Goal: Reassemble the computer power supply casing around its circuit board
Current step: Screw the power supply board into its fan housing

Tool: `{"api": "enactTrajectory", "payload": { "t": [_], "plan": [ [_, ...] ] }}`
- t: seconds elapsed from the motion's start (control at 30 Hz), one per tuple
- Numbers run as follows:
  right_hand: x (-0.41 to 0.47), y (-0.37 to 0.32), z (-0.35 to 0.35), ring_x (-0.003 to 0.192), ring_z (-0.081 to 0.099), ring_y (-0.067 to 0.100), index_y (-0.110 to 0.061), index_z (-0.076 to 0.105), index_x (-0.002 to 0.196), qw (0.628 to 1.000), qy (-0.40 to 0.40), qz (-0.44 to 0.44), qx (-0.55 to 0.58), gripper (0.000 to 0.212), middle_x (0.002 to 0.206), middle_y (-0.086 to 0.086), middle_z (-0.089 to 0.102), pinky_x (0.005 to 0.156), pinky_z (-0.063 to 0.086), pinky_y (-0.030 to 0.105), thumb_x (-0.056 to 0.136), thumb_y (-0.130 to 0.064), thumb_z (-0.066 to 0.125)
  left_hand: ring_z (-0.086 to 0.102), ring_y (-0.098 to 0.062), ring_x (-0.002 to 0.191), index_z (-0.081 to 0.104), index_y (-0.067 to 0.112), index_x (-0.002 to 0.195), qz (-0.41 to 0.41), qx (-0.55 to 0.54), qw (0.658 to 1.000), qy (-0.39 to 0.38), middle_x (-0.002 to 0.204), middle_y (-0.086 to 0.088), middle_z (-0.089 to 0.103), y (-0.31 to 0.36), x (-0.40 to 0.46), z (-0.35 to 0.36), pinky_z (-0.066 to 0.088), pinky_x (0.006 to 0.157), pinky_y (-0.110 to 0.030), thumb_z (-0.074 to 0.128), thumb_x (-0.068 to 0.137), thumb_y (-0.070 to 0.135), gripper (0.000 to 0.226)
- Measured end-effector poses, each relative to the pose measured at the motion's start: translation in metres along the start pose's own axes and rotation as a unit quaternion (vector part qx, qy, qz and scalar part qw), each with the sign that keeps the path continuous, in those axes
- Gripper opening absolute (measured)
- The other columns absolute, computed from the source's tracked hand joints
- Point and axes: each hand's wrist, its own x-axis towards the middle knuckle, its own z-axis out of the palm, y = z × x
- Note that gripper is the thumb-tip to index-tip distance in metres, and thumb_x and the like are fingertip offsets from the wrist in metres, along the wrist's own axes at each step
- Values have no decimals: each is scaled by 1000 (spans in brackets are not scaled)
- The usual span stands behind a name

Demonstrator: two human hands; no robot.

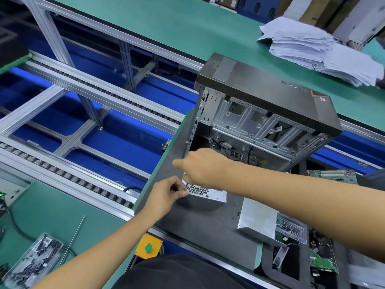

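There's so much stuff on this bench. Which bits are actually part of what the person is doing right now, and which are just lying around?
In use:
- power supply box, held by the left hand and right hand
- loose metal cover beside it

Lying about:
- open computer case
- paper stack
- green circuit boards
- thin metal rod
- green button

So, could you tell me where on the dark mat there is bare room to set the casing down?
The dark mat is bare between the power supply casing and its near edge, and left of the hands. It is crowded on the right: the loose metal cover and circuit boards.
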Motion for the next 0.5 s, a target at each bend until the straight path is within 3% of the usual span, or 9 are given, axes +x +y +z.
{"api": "enactTrajectory", "payload": {
  "t": [0.07, 0.17, 0.27, 0.33, 0.4, 0.5],
  "plan": [
    [1, -1, 1, 49, 37, 23, -16, 39, 102, 999, -22, 38, 21, 17, 63, 1, 35, 44, 20, 31, 95, -27, 50, 63, -6, 75, 62, 36, 75, 10, -5, 1000, 2, 77, 12, 68, -1, -1, -1, 44, 68, -14, 84, 82, 26, 25],
    [-1, 3, -5, 50, 46, 25, -25, 21, 96, 996, -43, -72, 43, 32, 62, 1, 47, 44, 27, 32, 88, -23, 52, 59, 1, 70, 61, 38, 72, 15, -3, 1000, 6, 73, 18, 66, 0, -1, -1, 41, 65, -9, 84, 82, 26, 28],
    [-1, 14, -16, 53, 48, 27, -27, 35, 114, 973, -46, -213, -76, 27, 81, 1, 57, 46, 36, 35, 92, -14, 44, 62, 4, 77, 62, 42, 68, -16, -7, 1000, 8, 77, 23, 69, 0, 1, 0, 43, 70, -17, 85, 81, 27, 30],
    [1, 19, -18, 54, 48, 29, -25, 42, 120, 963, -31, -246, -110, 23, 84, 2, 61, 47, 34, 35, 98, -19, 43, 63, 4, 79, 64, 46, 69, -22, -3, 1000, 6, 79, 22, 69, -1, 2, 1, 44, 71, -21, 85, 81, 28, 30],
    [1, 13, -10, 51, 44, 29, -19, 39, 109, 983, -19, -173, -60, 16, 71, 3, 55, 47, 26, 33, 98, -27, 47, 62, 1, 76, 64, 40, 73, -16, 2, 1000, 5, 78, 20, 68, -1, 1, 0, 44, 67, -21, 85, 81, 30, 25],
    [2, 2, 4, 49, 35, 23, -15, 30, 97, 997, -20, 46, 55, 28, 64, 1, 34, 45, 19, 31, 96, -31, 53, 64, -5, 76, 67, 34, 81, 9, -3, 1000, 0, 78, 14, 69, -2, 1, -2, 49, 72, -25, 86, 79, 30, 20]
  ]
}}
